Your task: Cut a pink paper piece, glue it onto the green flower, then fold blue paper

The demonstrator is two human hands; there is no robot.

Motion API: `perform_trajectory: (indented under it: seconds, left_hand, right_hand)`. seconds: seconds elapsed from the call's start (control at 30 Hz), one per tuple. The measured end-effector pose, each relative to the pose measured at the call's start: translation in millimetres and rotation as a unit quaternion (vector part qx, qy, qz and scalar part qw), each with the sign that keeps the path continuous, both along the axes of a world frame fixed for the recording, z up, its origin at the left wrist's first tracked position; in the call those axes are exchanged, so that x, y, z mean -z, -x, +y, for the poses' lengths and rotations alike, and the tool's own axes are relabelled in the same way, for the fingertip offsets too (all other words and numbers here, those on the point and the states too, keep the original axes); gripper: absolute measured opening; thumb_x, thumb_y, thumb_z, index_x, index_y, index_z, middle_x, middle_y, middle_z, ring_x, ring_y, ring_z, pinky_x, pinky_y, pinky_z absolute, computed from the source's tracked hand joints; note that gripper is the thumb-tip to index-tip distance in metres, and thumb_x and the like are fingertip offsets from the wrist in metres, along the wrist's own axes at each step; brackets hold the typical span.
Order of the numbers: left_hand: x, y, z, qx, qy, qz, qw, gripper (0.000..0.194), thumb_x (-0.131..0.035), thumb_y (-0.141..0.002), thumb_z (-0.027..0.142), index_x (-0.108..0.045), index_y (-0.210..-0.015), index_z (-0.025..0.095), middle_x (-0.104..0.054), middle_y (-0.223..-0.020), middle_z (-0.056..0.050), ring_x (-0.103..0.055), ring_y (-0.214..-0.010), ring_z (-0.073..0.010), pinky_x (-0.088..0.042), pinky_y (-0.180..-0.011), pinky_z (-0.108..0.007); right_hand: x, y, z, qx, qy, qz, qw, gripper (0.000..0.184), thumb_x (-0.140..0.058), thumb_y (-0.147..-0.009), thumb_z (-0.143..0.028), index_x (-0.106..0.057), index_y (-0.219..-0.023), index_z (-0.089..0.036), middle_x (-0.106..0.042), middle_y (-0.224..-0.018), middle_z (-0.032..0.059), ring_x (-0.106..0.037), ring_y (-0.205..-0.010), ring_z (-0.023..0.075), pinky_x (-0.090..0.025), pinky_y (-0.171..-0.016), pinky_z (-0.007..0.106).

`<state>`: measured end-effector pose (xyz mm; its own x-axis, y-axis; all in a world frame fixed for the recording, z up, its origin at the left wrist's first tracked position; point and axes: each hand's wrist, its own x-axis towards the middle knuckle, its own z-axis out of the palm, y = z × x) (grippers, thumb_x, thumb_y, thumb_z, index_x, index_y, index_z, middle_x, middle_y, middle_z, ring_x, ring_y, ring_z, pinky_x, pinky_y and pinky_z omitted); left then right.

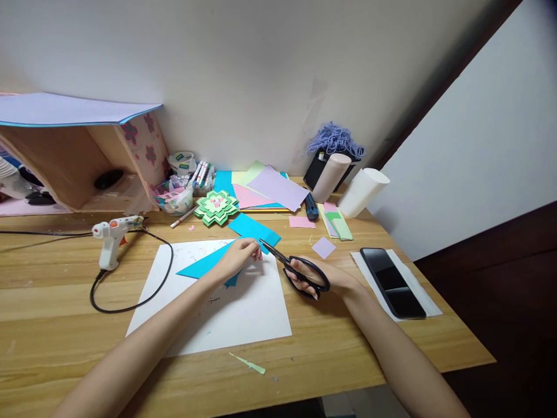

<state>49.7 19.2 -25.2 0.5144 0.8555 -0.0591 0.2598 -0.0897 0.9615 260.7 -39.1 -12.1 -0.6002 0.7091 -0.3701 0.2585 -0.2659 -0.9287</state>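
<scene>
My right hand [307, 276] grips a pair of black-handled scissors [281, 255], its fingers through the loops. The blades point left, their tips beside the fingers of my left hand [241, 255]. That left hand is closed in a pinch; whatever lies between its fingertips is too small or hidden to make out. Beneath and behind it lies a piece of blue paper [202, 265], partly covered by the hand, on a white sheet [243, 325]. Another blue paper strip [250, 226] rests just behind the scissor tips.
Left stands a white glue gun [108, 238] with its cord looping over the table. At the back are a layered green paper flower [216, 208], coloured paper sheets [278, 186], a utility knife [311, 207] and two rolls. A phone [391, 284] lies right; a green scrap [248, 364] lies in front.
</scene>
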Motion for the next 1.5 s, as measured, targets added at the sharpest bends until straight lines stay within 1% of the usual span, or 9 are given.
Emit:
perform_trajectory:
  seconds: [0.27, 0.43, 0.53, 0.67, 0.93, 1.07, 1.17, 1.33, 1.5]
  left_hand:
    - [-57.0, 30, 14, -0.088, -0.054, -0.086, 0.991, 0.035, -0.049, -0.079, 0.046, -0.068, -0.086, 0.017, -0.059, -0.074, -0.002, -0.048, -0.063, -0.0105, -0.036, -0.054, -0.019]
    - [-97.9, 103, 67, -0.337, -0.242, -0.136, 0.899, 0.037, -0.058, -0.072, 0.046, -0.068, -0.090, 0.015, -0.064, -0.081, -0.003, -0.047, -0.053, -0.0065, -0.038, -0.051, -0.019]
    - [-97.6, 140, 97, -0.423, -0.302, -0.029, 0.854, 0.038, -0.049, -0.079, 0.041, -0.066, -0.092, 0.011, -0.066, -0.081, -0.007, -0.056, -0.063, -0.0115, -0.044, -0.060, -0.021]
    - [-76.9, 157, 112, -0.424, -0.285, 0.217, 0.832, 0.024, -0.052, -0.076, 0.028, -0.068, -0.087, 0.014, -0.068, -0.083, -0.008, -0.060, -0.076, -0.0181, -0.045, -0.069, -0.026]
    - [-65.8, 121, 58, -0.400, -0.352, 0.400, 0.746, 0.025, -0.045, -0.081, 0.024, -0.062, -0.099, 0.019, -0.056, -0.111, -0.011, -0.050, -0.102, -0.0268, -0.041, -0.081, -0.035]
    - [-46.0, 98, 15, -0.194, -0.294, 0.372, 0.859, 0.022, -0.047, -0.082, 0.035, -0.060, -0.090, 0.020, -0.060, -0.097, -0.007, -0.054, -0.094, -0.0215, -0.042, -0.078, -0.030]
    - [-23.8, 91, -9, -0.081, -0.218, 0.369, 0.900, 0.034, -0.062, -0.069, 0.044, -0.057, -0.093, 0.020, -0.060, -0.097, -0.007, -0.055, -0.093, -0.0234, -0.041, -0.075, -0.030]
    - [-3.9, 94, -16, -0.078, -0.158, 0.342, 0.923, 0.048, -0.071, -0.054, 0.043, -0.052, -0.092, 0.020, -0.059, -0.089, -0.003, -0.055, -0.081, -0.0203, -0.038, -0.065, -0.026]
    - [-3.7, 101, -14, -0.079, -0.128, 0.286, 0.946, 0.030, -0.051, -0.073, 0.049, -0.047, -0.066, 0.020, -0.051, -0.065, 0.001, -0.048, -0.063, -0.0167, -0.029, -0.055, -0.025]
  right_hand:
    - [16.8, 2, 1, 0.042, 0.054, 0.069, 0.995, 0.072, -0.021, -0.059, -0.086, -0.041, -0.068, -0.017, -0.038, -0.043, -0.0071, -0.037, -0.030, 0.0051, -0.037, -0.029, 0.018]
    - [32.3, 4, 4, 0.068, 0.081, 0.105, 0.989, 0.070, -0.020, -0.062, -0.085, -0.040, -0.070, -0.018, -0.037, -0.044, -0.0072, -0.037, -0.030, 0.0056, -0.039, -0.029, 0.019]
    - [39.5, 7, 4, 0.074, 0.084, 0.106, 0.988, 0.071, -0.019, -0.060, -0.086, -0.039, -0.069, -0.019, -0.037, -0.044, -0.0073, -0.035, -0.028, 0.0050, -0.037, -0.028, 0.019]
    - [40.7, 11, 3, 0.087, 0.075, 0.077, 0.990, 0.069, -0.022, -0.060, -0.086, -0.039, -0.069, -0.019, -0.036, -0.045, -0.0076, -0.034, -0.029, 0.0049, -0.037, -0.030, 0.019]
    - [19.2, 12, 9, 0.174, -0.058, -0.075, 0.980, 0.062, -0.026, -0.067, -0.080, -0.040, -0.070, -0.020, -0.037, -0.049, -0.0065, -0.035, -0.034, 0.0076, -0.034, -0.034, 0.021]
    - [12.4, 1, 18, 0.237, -0.248, -0.384, 0.857, 0.039, -0.038, -0.080, -0.056, -0.045, -0.068, -0.020, -0.054, -0.059, 0.0019, -0.054, -0.055, 0.0168, -0.035, -0.048, 0.025]
    - [16.2, -11, 26, 0.231, -0.279, -0.542, 0.759, 0.029, -0.042, -0.080, -0.046, -0.050, -0.071, -0.019, -0.062, -0.070, 0.0077, -0.060, -0.070, 0.0233, -0.035, -0.054, 0.027]
    - [23.8, -30, 32, 0.238, -0.288, -0.603, 0.705, 0.032, -0.044, -0.082, -0.044, -0.056, -0.087, -0.015, -0.063, -0.088, 0.0145, -0.061, -0.082, 0.0275, -0.040, -0.062, 0.032]
    - [17.9, -6, 28, 0.242, -0.426, -0.571, 0.658, 0.033, -0.046, -0.083, -0.033, -0.057, -0.101, -0.007, -0.058, -0.104, 0.0239, -0.052, -0.102, 0.0345, -0.038, -0.084, 0.045]
